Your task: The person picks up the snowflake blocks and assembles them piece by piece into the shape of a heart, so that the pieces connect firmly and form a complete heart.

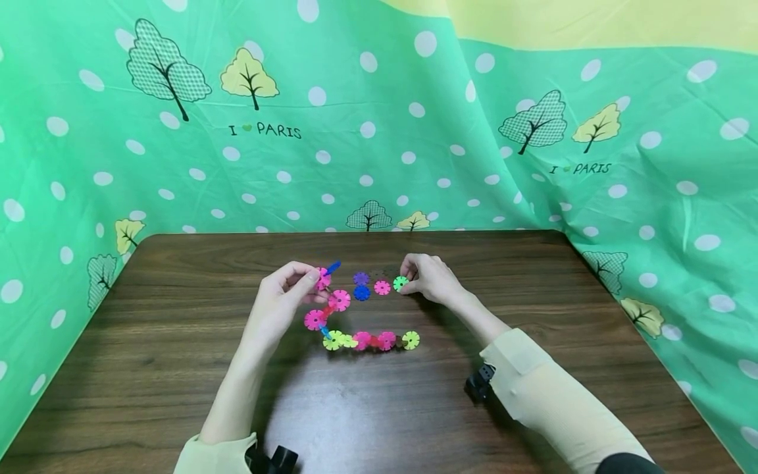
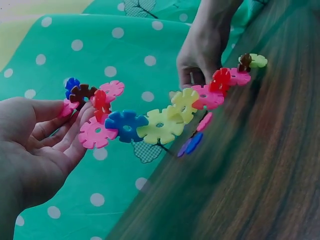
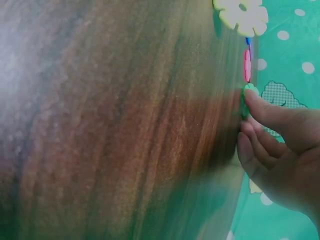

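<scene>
My left hand (image 1: 283, 295) pinches one end of a chain of interlocking snowflake discs (image 1: 340, 300), at a pink disc beside a blue one. In the left wrist view the chain runs through brown, pink, red, blue (image 2: 127, 126) and yellow discs (image 2: 160, 127) to a yellow-green disc (image 2: 258, 60) at its far end. My right hand (image 1: 434, 278) holds a green snowflake disc (image 1: 401, 284) between thumb and fingers, low over the table. Just left of it lies a loose pink disc (image 1: 381, 288).
A blue disc (image 1: 362, 293) and a purple disc (image 1: 360, 278) lie close together, with dark discs (image 1: 388, 271) near the right fingers. The wooden table (image 1: 148, 368) ends at a green polka-dot cloth (image 1: 379, 158) hanging behind and along the sides.
</scene>
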Tool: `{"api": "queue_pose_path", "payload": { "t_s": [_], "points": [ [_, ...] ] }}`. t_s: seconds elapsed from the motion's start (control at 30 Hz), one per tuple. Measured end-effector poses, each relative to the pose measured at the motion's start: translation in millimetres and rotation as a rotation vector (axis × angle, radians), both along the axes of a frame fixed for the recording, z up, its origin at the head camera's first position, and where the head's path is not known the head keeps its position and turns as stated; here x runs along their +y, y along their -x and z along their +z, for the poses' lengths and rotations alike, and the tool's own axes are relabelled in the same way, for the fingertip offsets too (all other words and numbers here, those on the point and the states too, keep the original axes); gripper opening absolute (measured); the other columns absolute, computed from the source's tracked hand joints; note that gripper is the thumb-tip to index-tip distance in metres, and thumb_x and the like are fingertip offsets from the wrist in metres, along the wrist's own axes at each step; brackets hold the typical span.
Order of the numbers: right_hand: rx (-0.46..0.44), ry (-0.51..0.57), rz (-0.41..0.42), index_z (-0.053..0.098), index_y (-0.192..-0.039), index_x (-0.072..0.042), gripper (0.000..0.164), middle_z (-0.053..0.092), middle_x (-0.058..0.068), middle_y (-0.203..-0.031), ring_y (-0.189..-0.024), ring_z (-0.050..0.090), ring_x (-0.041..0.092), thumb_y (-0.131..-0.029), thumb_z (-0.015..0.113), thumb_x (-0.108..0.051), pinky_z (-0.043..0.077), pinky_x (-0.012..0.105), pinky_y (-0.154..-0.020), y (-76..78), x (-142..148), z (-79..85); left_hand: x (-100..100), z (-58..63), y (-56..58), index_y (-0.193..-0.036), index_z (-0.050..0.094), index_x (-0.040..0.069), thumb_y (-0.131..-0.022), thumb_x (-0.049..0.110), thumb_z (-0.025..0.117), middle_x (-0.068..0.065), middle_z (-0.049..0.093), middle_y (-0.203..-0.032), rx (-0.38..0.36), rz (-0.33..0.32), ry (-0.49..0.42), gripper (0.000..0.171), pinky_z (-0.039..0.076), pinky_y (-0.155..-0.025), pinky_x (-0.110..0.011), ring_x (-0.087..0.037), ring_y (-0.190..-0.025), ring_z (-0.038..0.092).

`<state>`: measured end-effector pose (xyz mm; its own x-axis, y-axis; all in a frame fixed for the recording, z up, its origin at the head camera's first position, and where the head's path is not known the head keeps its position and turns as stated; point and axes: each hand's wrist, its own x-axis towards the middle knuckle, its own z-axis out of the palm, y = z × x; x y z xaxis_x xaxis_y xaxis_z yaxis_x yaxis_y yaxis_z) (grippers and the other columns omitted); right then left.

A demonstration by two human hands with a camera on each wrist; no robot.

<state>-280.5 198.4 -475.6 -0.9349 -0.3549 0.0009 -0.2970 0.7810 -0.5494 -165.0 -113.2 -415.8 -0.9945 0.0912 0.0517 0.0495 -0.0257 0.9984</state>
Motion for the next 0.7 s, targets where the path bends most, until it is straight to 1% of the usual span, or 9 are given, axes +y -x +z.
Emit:
{"api": "queue_pose_path", "payload": {
  "t_s": [0.03, 0.07, 0.17, 0.23, 0.33, 0.47, 0.57, 0.63, 0.7],
  "points": [
    [-0.014, 0.005, -0.026, 0.067, -0.088, -0.014, 0.025, 0.067, 0.002, -0.081, -0.076, 0.061, 0.018, -0.078, 0.090, -0.017, 0.048, 0.033, -0.070, -7.1, -6.0, 11.6, 1.1, -0.2, -0.2, -0.113, 0.064, -0.007, -0.105, 0.015, 0.060, -0.003, 0.074, -0.094, -0.005, -0.009, -0.008, 0.024, 0.063, -0.086, -0.035, -0.015, -0.077, 0.075],
    [-0.033, 0.023, -0.034, 0.067, -0.087, -0.013, 0.022, 0.067, 0.003, -0.080, -0.076, 0.061, 0.018, -0.080, 0.088, -0.013, 0.048, 0.032, -0.070, -11.2, -8.6, 18.8, 2.3, -0.6, -0.4, -0.112, 0.064, -0.007, -0.104, 0.015, 0.060, -0.004, 0.074, -0.095, -0.012, -0.016, -0.012, 0.024, 0.063, -0.086, -0.035, -0.015, -0.077, 0.075],
    [-0.074, 0.084, -0.063, 0.069, -0.089, -0.007, 0.012, 0.066, 0.007, -0.080, -0.074, 0.062, 0.018, -0.086, 0.080, -0.005, 0.050, 0.028, -0.069, -18.0, -11.8, 32.4, 6.2, -1.2, -0.8, -0.112, 0.064, -0.007, -0.104, 0.016, 0.062, -0.007, 0.075, -0.097, -0.027, -0.043, -0.028, 0.024, 0.063, -0.088, -0.038, -0.018, -0.078, 0.076],
    [-0.066, 0.113, -0.078, 0.070, -0.092, -0.005, 0.007, 0.067, 0.009, -0.082, -0.073, 0.064, 0.017, -0.090, 0.076, -0.004, 0.052, 0.024, -0.067, -20.8, -12.7, 39.6, 9.4, -1.7, -0.8, -0.112, 0.064, -0.007, -0.103, 0.016, 0.063, -0.010, 0.075, -0.099, -0.029, -0.052, -0.024, 0.024, 0.063, -0.088, -0.038, -0.019, -0.079, 0.076],
    [-0.031, 0.161, -0.091, 0.072, -0.097, -0.005, 0.004, 0.070, 0.011, -0.086, -0.073, 0.069, 0.018, -0.094, 0.073, -0.005, 0.056, 0.024, -0.066, -24.9, -14.3, 51.2, 14.2, -2.9, -0.8, -0.112, 0.065, -0.007, -0.102, 0.015, 0.064, -0.019, 0.074, -0.101, -0.028, -0.060, -0.006, 0.024, 0.063, -0.087, -0.036, -0.019, -0.079, 0.076],
    [0.027, 0.249, -0.075, 0.073, -0.101, -0.005, 0.007, 0.073, 0.013, -0.089, -0.075, 0.071, 0.019, -0.094, 0.073, -0.006, 0.060, 0.027, -0.069, -32.3, -18.5, 67.4, 18.3, -4.5, -1.5, -0.111, 0.067, -0.004, -0.102, 0.017, 0.066, -0.024, 0.074, -0.104, -0.025, -0.069, 0.031, 0.023, 0.063, -0.086, -0.033, -0.018, -0.079, 0.077],
    [0.034, 0.334, -0.040, 0.073, -0.102, -0.004, 0.009, 0.073, 0.014, -0.090, -0.076, 0.072, 0.018, -0.094, 0.074, -0.006, 0.061, 0.028, -0.072, -38.5, -22.2, 77.2, 20.1, -4.7, -2.6, -0.111, 0.069, 0.000, -0.101, 0.018, 0.067, -0.020, 0.075, -0.102, -0.015, -0.070, 0.061, 0.020, 0.062, -0.087, -0.031, -0.018, -0.080, 0.078],
    [0.027, 0.385, -0.014, 0.074, -0.104, -0.005, 0.011, 0.073, 0.015, -0.091, -0.077, 0.072, 0.018, -0.093, 0.074, -0.006, 0.062, 0.029, -0.074, -42.9, -25.1, 82.4, 21.0, -5.0, -3.1, -0.109, 0.070, 0.003, -0.101, 0.019, 0.068, -0.016, 0.075, -0.101, 0.000, -0.062, 0.098, 0.018, 0.062, -0.087, -0.030, -0.018, -0.083, 0.077],
    [0.021, 0.418, 0.008, 0.075, -0.105, -0.005, 0.012, 0.073, 0.014, -0.092, -0.078, 0.072, 0.019, -0.092, 0.075, -0.006, 0.062, 0.030, -0.075, -47.5, -28.0, 86.5, 21.6, -4.9, -3.5, -0.108, 0.071, 0.006, -0.100, 0.021, 0.068, -0.013, 0.076, -0.100, 0.025, -0.054, 0.143, 0.017, 0.061, -0.088, -0.030, -0.020, -0.086, 0.076]
  ]
}}
